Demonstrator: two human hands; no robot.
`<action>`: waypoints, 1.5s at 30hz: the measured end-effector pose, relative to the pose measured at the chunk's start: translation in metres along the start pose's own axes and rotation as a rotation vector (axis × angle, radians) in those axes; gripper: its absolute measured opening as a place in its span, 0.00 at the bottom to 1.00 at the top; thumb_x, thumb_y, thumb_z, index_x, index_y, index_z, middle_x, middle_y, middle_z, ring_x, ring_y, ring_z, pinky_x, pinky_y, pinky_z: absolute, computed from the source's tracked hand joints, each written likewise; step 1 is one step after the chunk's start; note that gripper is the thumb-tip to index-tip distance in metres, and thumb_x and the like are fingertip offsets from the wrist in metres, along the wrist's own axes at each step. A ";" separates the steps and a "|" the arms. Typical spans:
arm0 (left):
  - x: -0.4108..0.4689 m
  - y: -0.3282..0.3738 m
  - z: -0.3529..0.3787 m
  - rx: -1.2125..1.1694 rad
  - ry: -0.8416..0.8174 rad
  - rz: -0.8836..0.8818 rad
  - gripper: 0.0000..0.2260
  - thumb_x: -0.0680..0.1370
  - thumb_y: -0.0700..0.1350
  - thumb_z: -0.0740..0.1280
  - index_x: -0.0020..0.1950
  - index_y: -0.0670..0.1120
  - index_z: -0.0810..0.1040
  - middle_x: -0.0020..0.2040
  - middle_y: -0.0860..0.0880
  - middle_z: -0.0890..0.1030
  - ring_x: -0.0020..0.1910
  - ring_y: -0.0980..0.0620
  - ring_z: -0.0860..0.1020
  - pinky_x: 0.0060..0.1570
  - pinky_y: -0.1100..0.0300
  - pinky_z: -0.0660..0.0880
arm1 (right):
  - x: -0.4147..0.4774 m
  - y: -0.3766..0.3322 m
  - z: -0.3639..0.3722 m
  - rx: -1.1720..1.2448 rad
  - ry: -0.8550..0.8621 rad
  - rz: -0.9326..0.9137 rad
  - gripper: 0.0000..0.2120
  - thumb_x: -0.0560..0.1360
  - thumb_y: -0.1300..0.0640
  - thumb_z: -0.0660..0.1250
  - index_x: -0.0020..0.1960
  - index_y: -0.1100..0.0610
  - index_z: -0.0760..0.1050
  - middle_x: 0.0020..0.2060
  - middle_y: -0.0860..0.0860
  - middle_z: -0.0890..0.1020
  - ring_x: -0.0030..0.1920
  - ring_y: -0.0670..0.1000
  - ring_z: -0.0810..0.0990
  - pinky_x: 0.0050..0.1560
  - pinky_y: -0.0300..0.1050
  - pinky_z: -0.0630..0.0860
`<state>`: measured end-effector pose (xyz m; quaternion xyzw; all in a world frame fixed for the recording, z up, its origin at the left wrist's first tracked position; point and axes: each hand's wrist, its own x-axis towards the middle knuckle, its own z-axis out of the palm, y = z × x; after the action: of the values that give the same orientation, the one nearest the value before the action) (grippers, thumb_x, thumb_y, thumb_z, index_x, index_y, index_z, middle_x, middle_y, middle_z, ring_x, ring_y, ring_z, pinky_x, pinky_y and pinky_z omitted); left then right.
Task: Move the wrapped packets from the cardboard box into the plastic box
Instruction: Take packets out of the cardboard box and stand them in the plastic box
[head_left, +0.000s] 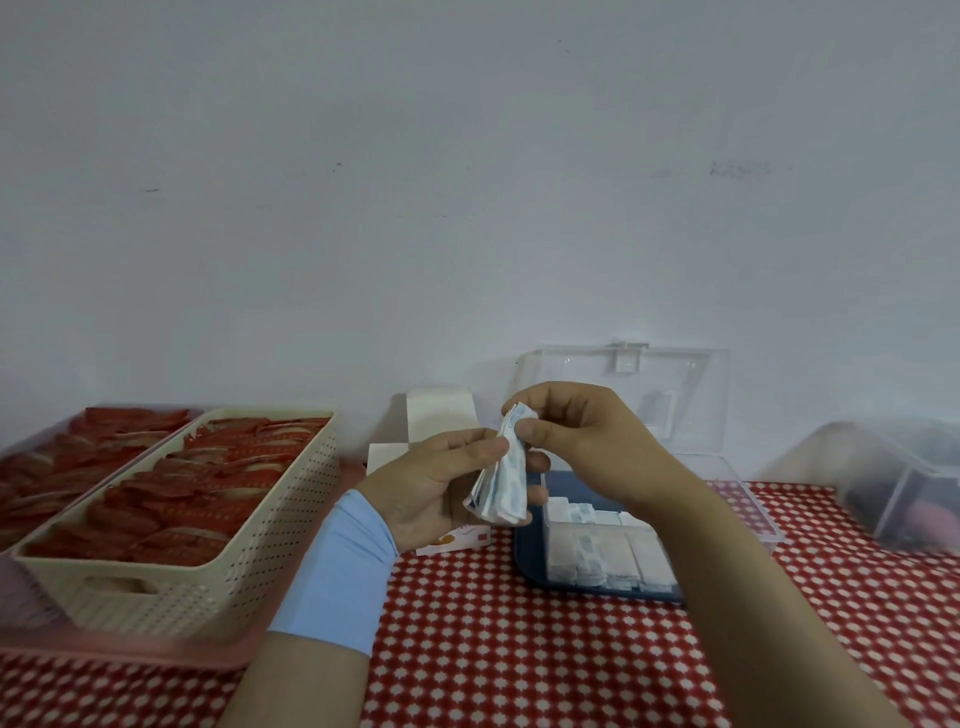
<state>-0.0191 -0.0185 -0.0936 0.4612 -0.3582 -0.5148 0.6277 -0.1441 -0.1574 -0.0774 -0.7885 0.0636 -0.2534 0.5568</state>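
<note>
- Your left hand (426, 488) curls its fingers round the lower end of the wrapped packets (501, 483); your right hand (582, 431) pinches their upper end.
- The bundle's long axis stands nearly upright between your fingers.
- The plastic box (763, 519) lies below your fingers, nearer to the right hand; the cardboard box (441, 415) is behind the left fingers.

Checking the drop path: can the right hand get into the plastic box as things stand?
Probably yes: the lid is swung open, the right hand hovers beside the plastic box pinching the packets, and nothing lies between them.
</note>
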 end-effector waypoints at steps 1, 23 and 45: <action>-0.001 0.000 -0.001 0.017 -0.014 -0.014 0.17 0.75 0.44 0.64 0.61 0.38 0.76 0.49 0.41 0.85 0.44 0.45 0.85 0.39 0.54 0.83 | 0.000 0.001 -0.001 0.006 0.018 -0.002 0.08 0.79 0.67 0.66 0.49 0.57 0.82 0.41 0.52 0.85 0.42 0.49 0.82 0.49 0.41 0.80; 0.014 -0.003 0.011 -0.248 0.165 0.060 0.12 0.75 0.47 0.67 0.53 0.41 0.82 0.45 0.43 0.84 0.42 0.49 0.84 0.39 0.57 0.82 | -0.005 -0.003 0.016 -0.497 -0.044 -0.181 0.24 0.58 0.52 0.84 0.40 0.53 0.69 0.65 0.38 0.71 0.53 0.42 0.80 0.47 0.41 0.80; 0.008 -0.008 0.004 -0.098 0.066 0.085 0.12 0.74 0.42 0.64 0.45 0.42 0.88 0.43 0.43 0.85 0.40 0.49 0.85 0.39 0.57 0.82 | -0.005 -0.002 -0.006 0.110 0.005 0.119 0.10 0.78 0.63 0.69 0.58 0.58 0.82 0.50 0.59 0.86 0.51 0.55 0.84 0.58 0.49 0.81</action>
<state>-0.0241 -0.0272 -0.1001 0.4309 -0.3310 -0.4889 0.6824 -0.1514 -0.1595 -0.0756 -0.7509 0.0979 -0.2249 0.6132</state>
